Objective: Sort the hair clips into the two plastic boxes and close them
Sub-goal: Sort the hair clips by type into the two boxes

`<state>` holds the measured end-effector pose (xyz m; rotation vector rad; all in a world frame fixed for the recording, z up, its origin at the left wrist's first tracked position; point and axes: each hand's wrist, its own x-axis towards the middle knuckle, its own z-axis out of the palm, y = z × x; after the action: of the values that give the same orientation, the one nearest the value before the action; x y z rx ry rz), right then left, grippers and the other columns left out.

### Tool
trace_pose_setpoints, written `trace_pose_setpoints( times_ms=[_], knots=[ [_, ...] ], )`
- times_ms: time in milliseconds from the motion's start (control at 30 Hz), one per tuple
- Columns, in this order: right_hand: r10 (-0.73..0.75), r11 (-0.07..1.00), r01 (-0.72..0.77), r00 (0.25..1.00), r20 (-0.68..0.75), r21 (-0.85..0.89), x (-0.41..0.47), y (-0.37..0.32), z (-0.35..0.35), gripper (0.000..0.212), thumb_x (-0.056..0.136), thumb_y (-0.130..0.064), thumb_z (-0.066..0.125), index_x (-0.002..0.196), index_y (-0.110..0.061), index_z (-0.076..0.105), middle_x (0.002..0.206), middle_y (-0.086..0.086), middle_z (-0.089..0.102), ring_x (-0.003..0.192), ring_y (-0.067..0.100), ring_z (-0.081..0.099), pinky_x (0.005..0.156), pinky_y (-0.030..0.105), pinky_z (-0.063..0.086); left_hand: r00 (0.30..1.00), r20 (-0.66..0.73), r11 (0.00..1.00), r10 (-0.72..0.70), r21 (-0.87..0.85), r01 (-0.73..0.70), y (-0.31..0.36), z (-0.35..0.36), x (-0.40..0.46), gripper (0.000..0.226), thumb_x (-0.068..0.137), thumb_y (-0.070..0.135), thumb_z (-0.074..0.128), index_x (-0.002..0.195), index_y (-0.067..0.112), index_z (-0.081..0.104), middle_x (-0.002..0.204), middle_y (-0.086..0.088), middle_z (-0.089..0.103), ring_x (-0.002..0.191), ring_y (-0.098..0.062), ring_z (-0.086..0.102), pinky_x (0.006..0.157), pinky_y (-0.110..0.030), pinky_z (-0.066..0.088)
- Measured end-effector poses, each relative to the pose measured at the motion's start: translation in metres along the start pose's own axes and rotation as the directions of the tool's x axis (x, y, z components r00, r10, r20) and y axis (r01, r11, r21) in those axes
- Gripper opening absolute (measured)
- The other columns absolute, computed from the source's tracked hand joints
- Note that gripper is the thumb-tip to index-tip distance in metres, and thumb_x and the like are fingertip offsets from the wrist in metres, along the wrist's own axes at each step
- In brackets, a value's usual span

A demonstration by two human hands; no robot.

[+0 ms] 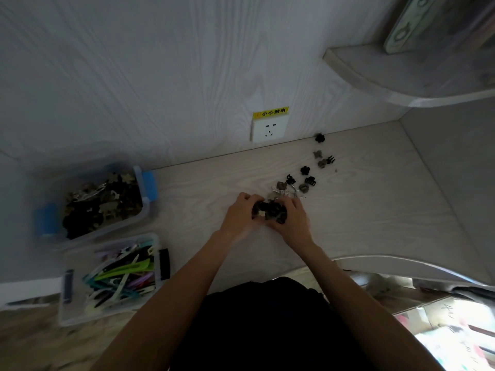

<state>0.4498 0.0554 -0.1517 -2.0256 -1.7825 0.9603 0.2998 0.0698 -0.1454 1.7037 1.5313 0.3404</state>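
My left hand (241,214) and my right hand (294,218) cup a bunch of small dark claw clips (269,212) between them on the pale wooden desk (361,210). Both hands curl round the bunch. More small black and brown claw clips (304,180) lie scattered behind the hands, toward the back right. At the left stands an open plastic box with blue latches (146,199), full of small claw clips. In front of it an open plastic box (70,263) holds long coloured snap clips.
A wall socket (269,129) with a yellow warning label sits on the back wall. A curved shelf (401,73) juts out at the upper right. The desk's curved front edge (401,263) runs right of my arms.
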Motion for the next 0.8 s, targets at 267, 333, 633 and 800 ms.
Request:
trace_pose_setpoints(
  times_ms=[267,333,633,800],
  knots=[
    [-0.024,0.981,0.025,1.0,-0.005,0.194,0.003,-0.009,-0.007,0.045,0.072,-0.018,0.075,0.109,-0.011,0.052,0.104,0.001,0.057,0.091,0.017,0.055,0.074,0.025,0.04,0.997,-0.066,0.999,-0.028,-0.031,0.026,0.002,0.001,0.002,0.034,0.081,0.022,0.067,0.114,0.02,0.06,0.113,-0.005,0.055,0.101,-0.018,0.056,0.075,-0.007,0.027],
    [-0.021,0.967,0.02,1.0,0.001,0.253,0.003,-0.013,-0.01,0.041,0.074,-0.017,0.074,0.109,-0.013,0.053,0.097,-0.006,0.056,0.087,0.014,0.056,0.076,0.029,0.048,0.995,-0.082,0.996,-0.063,-0.06,0.059,0.002,-0.001,0.001,0.034,0.08,0.026,0.068,0.113,0.021,0.06,0.111,-0.003,0.056,0.099,-0.017,0.056,0.078,-0.012,0.032],
    [-0.083,0.85,0.033,0.994,0.072,0.525,0.008,-0.063,-0.01,0.025,0.081,-0.009,0.068,0.098,-0.022,0.054,0.1,-0.003,0.06,0.081,0.022,0.064,0.068,0.041,0.059,0.962,-0.237,0.972,-0.139,-0.22,0.087,-0.003,-0.048,-0.026,0.026,0.08,0.024,0.069,0.105,0.016,0.063,0.106,-0.008,0.062,0.098,-0.021,0.058,0.088,-0.034,0.048],
    [-0.206,0.712,0.037,0.966,0.158,0.701,0.01,-0.14,0.003,0.023,0.084,-0.005,0.065,0.096,-0.021,0.054,0.103,0.004,0.061,0.081,0.023,0.066,0.061,0.025,0.056,0.894,-0.43,0.963,-0.131,-0.269,0.011,-0.022,-0.107,-0.06,0.021,0.084,0.021,0.066,0.103,0.016,0.061,0.102,-0.001,0.059,0.095,-0.017,0.057,0.085,-0.03,0.05]
  ],
)
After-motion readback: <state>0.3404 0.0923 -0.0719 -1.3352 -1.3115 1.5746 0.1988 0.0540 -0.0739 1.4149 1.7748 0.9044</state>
